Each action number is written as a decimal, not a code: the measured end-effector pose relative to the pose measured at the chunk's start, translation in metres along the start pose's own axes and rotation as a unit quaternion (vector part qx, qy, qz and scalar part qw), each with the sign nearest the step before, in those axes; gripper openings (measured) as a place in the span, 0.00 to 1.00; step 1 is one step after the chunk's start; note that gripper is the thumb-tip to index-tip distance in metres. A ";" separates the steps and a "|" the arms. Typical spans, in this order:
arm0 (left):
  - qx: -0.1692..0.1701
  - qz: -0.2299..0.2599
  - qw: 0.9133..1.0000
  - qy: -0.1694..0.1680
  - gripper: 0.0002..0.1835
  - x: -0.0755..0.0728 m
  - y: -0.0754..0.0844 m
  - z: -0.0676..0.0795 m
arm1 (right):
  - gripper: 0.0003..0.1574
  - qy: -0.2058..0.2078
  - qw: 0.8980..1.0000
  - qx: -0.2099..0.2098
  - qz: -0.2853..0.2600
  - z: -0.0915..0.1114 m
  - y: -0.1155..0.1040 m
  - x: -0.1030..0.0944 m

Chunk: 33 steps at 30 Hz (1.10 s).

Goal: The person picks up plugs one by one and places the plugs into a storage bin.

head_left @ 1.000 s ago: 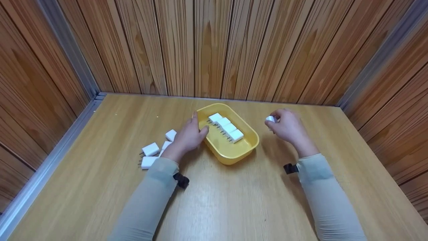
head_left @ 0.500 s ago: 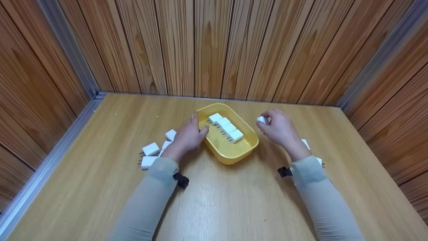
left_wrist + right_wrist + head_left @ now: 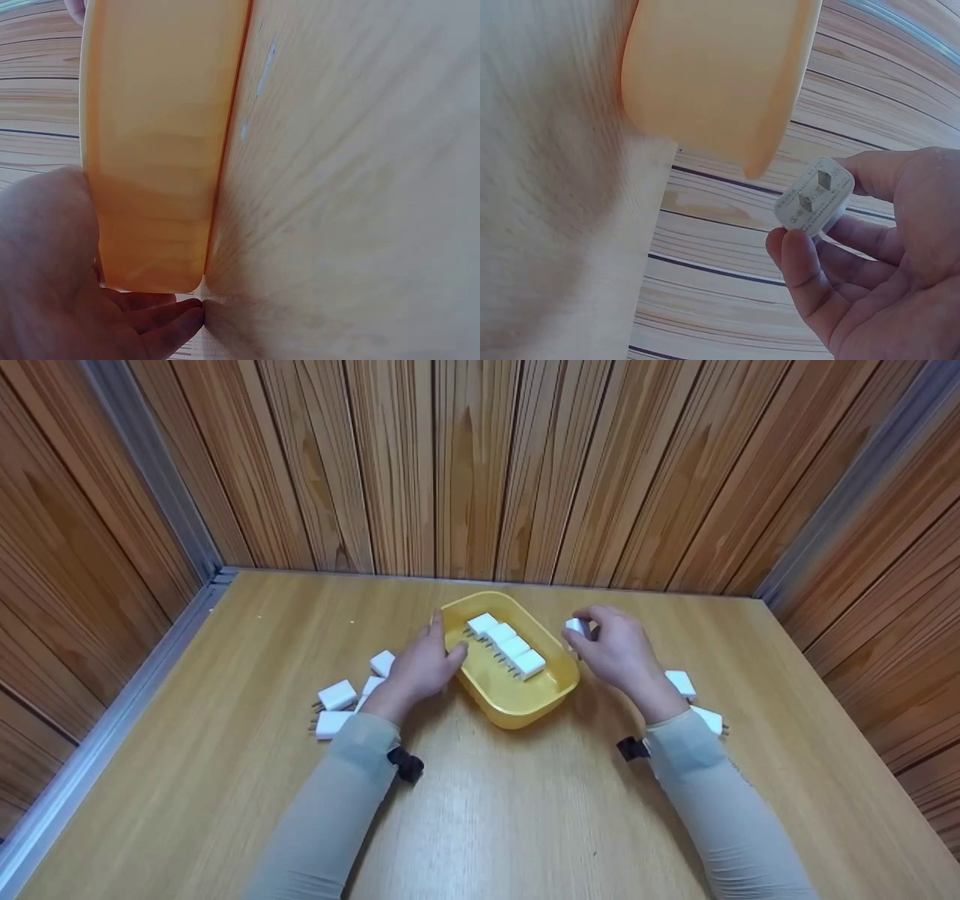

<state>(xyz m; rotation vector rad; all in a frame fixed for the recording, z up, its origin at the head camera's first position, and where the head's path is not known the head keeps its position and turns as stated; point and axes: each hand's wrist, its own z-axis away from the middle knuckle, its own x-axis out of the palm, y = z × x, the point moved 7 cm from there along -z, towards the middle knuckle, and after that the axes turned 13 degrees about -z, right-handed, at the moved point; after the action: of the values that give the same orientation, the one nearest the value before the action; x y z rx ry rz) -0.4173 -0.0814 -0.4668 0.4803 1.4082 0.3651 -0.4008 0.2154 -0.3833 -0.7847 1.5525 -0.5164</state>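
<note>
My right hand (image 3: 619, 649) pinches a white charger plug (image 3: 577, 627) between thumb and fingers, just off the right rim of the yellow plastic tub (image 3: 502, 716). In the right wrist view this charger plug (image 3: 815, 196) shows two flat metal prongs pointing at the camera and small printed text. Inside the tub several white charger plugs (image 3: 504, 636) lie in a slanting row, prongs toward the lower left. My left hand (image 3: 421, 660) holds the tub at its left side, thumb over the rim, fingers (image 3: 165, 322) along the outside close to the table.
To the left, partly behind my left wrist, several charger plugs (image 3: 337, 695) lie on the wooden table (image 3: 495, 825). Two more charger plugs (image 3: 681, 684) sit to the right, partly covered by my right forearm. A wood-panelled wall (image 3: 480, 472) stands at the back.
My right hand has moved left toward the tub with the charger plug, uncovering two plugs on the right of the table. My left hand and the tub have stayed in place.
</note>
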 end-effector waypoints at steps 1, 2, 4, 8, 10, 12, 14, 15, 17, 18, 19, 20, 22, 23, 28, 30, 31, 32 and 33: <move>-0.001 0.000 1.000 -0.001 0.52 0.000 0.000 0.000 | 0.27 -0.001 1.000 0.000 -0.003 0.001 -0.001 0.001; -0.003 0.001 1.000 -0.002 0.52 0.000 -0.001 0.000 | 0.27 -0.003 1.000 -0.001 -0.006 0.001 -0.001 0.003; -0.005 0.003 1.000 -0.003 0.52 0.000 -0.001 0.000 | 0.27 -0.006 1.000 -0.005 -0.009 0.002 -0.003 0.006; -0.006 0.004 1.000 -0.003 0.52 0.000 0.000 0.000 | 0.27 -0.012 1.000 -0.010 -0.024 0.003 -0.005 0.012; 0.000 -0.003 1.000 0.002 0.52 0.000 0.000 -0.001 | 0.26 -0.014 0.999 -0.017 -0.028 0.004 -0.006 0.015; 0.005 -0.010 1.000 0.006 0.52 -0.001 0.001 -0.002 | 0.24 -0.014 0.999 -0.023 -0.030 0.004 -0.008 0.018; 0.006 -0.015 1.000 0.007 0.52 -0.001 0.001 -0.002 | 0.24 -0.015 0.999 -0.030 -0.031 0.004 -0.009 0.021; 0.008 -0.017 1.000 0.008 0.52 -0.001 0.001 -0.003 | 0.23 -0.015 0.999 -0.031 -0.032 0.004 -0.010 0.023; 0.005 -0.015 1.000 0.005 0.52 -0.001 0.001 -0.003 | 0.23 -0.017 0.999 -0.027 -0.036 0.004 -0.010 0.026; 0.003 -0.014 1.000 0.003 0.52 -0.001 0.001 -0.002 | 0.24 -0.018 0.999 -0.024 -0.037 0.004 -0.009 0.027; 0.003 -0.013 1.000 0.002 0.52 -0.001 0.001 -0.002 | 0.24 -0.018 0.999 -0.022 -0.038 0.004 -0.009 0.028; 0.003 -0.014 1.000 0.002 0.52 -0.001 0.000 -0.002 | 0.24 -0.019 0.999 -0.019 -0.037 0.004 -0.008 0.029; 0.002 -0.013 1.000 0.001 0.52 -0.001 0.001 -0.002 | 0.24 -0.021 0.999 -0.016 -0.037 0.004 -0.007 0.032; 0.002 -0.013 1.000 0.001 0.52 -0.001 0.001 -0.002 | 0.24 -0.022 0.999 -0.015 -0.035 0.004 -0.007 0.033; 0.002 -0.007 1.000 0.001 0.52 -0.001 0.001 -0.001 | 0.26 -0.030 0.999 -0.006 -0.021 0.005 -0.008 0.038; 0.000 -0.004 1.000 0.001 0.51 0.000 0.001 -0.001 | 0.27 -0.038 0.999 -0.005 -0.012 0.006 -0.009 0.041; 0.000 -0.005 1.000 0.000 0.51 0.000 0.001 -0.001 | 0.27 -0.043 0.999 -0.003 -0.009 0.007 -0.010 0.043; -0.002 -0.004 1.000 -0.002 0.51 0.000 0.001 -0.001 | 0.27 -0.049 0.999 -0.003 -0.006 0.008 -0.010 0.044; -0.003 -0.003 1.000 -0.003 0.51 0.000 0.001 -0.001 | 0.27 -0.053 0.999 -0.002 -0.002 0.009 -0.011 0.046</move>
<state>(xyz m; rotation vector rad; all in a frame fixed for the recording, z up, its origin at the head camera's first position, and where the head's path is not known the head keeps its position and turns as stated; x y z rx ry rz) -0.4179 -0.0808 -0.4666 0.4718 1.4017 0.3626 -0.3907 0.1757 -0.4076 -0.8072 1.4542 -0.4673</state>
